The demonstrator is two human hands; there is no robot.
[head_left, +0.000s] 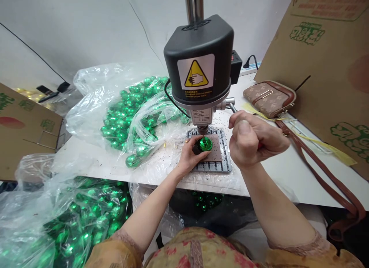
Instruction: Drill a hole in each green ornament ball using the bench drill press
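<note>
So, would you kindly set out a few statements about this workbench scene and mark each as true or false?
1. The left hand has its fingers around the green piece below the machine. True.
2. The right hand is spread wide open. False: it is closed around the lever.
3. A patterned bag lies to the right of the machine. True.
4. The warning label shows a blue circle. False: it shows a yellow triangle.
5. Shiny green balls lie to the left of the machine. True.
</note>
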